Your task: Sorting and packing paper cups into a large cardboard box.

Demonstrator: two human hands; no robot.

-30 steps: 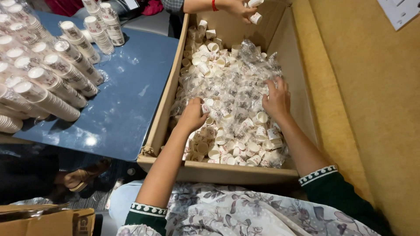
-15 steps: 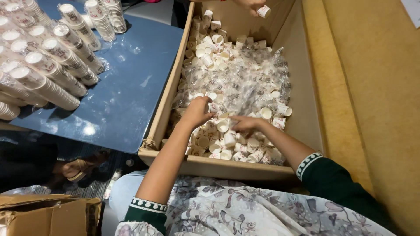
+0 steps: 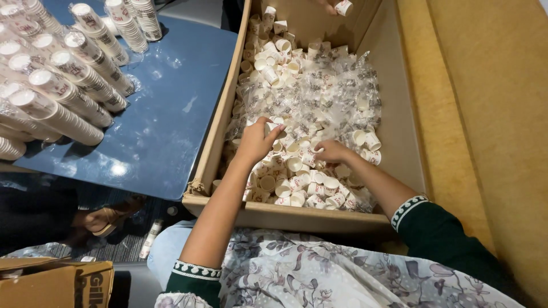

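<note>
Inside a long cardboard box (image 3: 399, 142) resting across the lap, loose small paper cups (image 3: 297, 165) are heaped among crumpled clear plastic wrap (image 3: 331, 97). Both hands are seen in the near half of the box, on top of the heap.

Left hand (image 3: 257, 140): fingers curled shut around one small white cup (image 3: 273, 128), held at the fingertips just above the pile. Forearm bare; dark green cuff with white trim near the elbow.

Right hand (image 3: 331, 151): lowered onto the cups just beside the left, fingers bent down into the pile. Whether a cup is pinched cannot be told; the fingertips are hidden among the cups. Same green sleeve (image 3: 434, 228) with patterned trim noted at the wrist.

Cups in the box: white with red print, lying on their sides, upright and upside down, densest along the left wall and the near end. Plastic wrap is spread mostly over the middle and far right.

Far end of the box: another person's hand (image 3: 334, 5), partly cut off by the top edge, is seen holding a single cup (image 3: 344, 7).

Left of the box: a blue tabletop (image 3: 165, 125) carrying nested stacks of paper cups (image 3: 63, 91), laid on their sides in wrap, mouths toward the camera. A floral garment (image 3: 319, 274) covers the lap. A brown carton (image 3: 57, 282) sits at the bottom left corner, and a sandalled foot (image 3: 108, 217) is seen under the table edge. A yellow-ochre padded surface (image 3: 491, 114) runs along the right.
</note>
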